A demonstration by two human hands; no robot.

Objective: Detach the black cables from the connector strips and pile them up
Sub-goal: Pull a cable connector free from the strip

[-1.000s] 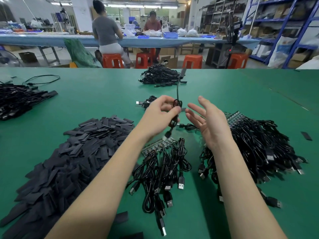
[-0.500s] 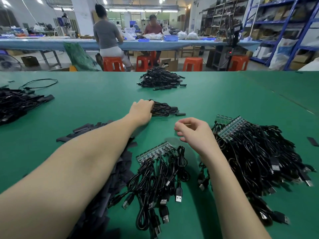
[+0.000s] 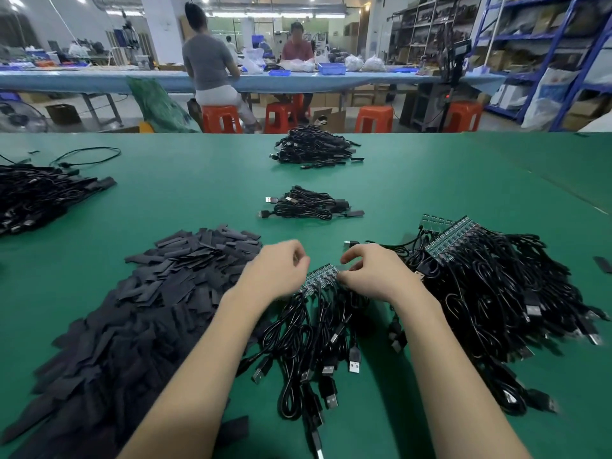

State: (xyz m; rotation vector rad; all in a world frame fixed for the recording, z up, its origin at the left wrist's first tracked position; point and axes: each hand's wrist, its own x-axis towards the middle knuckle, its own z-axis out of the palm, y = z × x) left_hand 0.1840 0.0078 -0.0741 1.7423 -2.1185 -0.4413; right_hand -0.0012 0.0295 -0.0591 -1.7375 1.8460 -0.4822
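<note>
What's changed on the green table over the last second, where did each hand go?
The left hand let go of the cable it held up, leaving it on the small pile, then drew back to the connector strip. The right hand, open in the air before, came down onto that strip's right end with curled fingers. The black tab heap, the big strip bundle and the far pile stayed put.

Lighting: ceiling tube lights (image 3: 271, 9), lit.
Far bench: long blue worktable (image 3: 99, 81); orange stools (image 3: 374, 119) beneath.
Right wall: blue shelving racks (image 3: 543, 44) holding boxes.
</note>
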